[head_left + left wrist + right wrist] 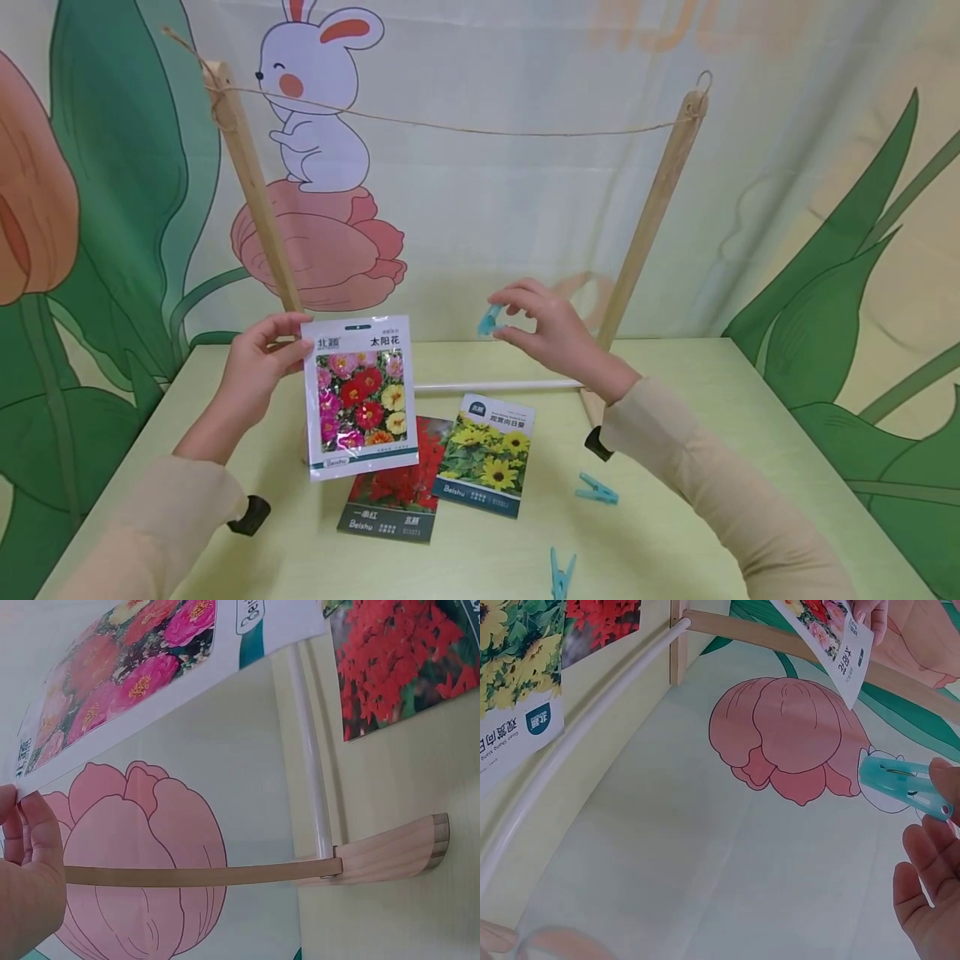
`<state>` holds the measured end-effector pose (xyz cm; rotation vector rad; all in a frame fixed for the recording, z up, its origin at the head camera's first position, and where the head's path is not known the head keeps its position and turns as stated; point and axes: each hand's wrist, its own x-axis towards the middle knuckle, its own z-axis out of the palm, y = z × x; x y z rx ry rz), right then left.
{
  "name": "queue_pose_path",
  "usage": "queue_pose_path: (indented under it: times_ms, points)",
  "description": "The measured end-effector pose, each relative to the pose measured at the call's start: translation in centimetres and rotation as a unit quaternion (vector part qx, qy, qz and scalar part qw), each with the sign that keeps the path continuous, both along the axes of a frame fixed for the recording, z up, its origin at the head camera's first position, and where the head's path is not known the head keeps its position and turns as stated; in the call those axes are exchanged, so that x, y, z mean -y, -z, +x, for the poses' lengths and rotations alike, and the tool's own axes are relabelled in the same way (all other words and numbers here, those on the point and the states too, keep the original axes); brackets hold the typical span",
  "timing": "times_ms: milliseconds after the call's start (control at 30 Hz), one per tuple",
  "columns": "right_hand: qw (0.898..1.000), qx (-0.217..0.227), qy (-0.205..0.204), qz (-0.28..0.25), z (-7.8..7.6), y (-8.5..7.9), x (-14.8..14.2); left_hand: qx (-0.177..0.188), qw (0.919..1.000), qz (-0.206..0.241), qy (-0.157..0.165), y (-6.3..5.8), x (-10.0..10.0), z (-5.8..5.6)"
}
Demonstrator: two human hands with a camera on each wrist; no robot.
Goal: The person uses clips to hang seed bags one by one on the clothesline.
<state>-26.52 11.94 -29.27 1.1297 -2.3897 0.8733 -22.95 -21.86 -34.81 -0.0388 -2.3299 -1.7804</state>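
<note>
My left hand [255, 371] pinches the upper left edge of a white seed packet [362, 400] with a photo of red, pink and yellow flowers. The packet is held upright over the table, its picture facing me. In the right wrist view, a blue-green clothespin [900, 780] is pinched between the thumb and fingers of my right hand [937, 885]. That hand is in front of the backdrop, below a twine line [465, 130]. Two more packets lie on the table: one with red flowers [397, 492], partly covered, and one with sunflowers [487, 458].
The twine is tied between two wooden posts, the left post [255, 183] and the right post [656, 208]. A white rod [498, 386] joins them low down. Two loose clothespins, one [597, 489] and another nearer me [561, 575], lie on the table [675, 533].
</note>
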Motion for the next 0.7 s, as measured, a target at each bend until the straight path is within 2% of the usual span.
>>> queue_pose_path:
  times_ms: [233, 700]
  points:
    - [1.0, 0.015, 0.001, -0.01, -0.2, -0.6, 0.1, -0.011, 0.9999, -0.004, 0.001, -0.3, -0.1, -0.2]
    - [1.0, -0.001, -0.006, -0.011, -0.6, -1.9, 0.6, -0.013, 0.9999, -0.001, 0.003, -1.2, -0.2, -0.5]
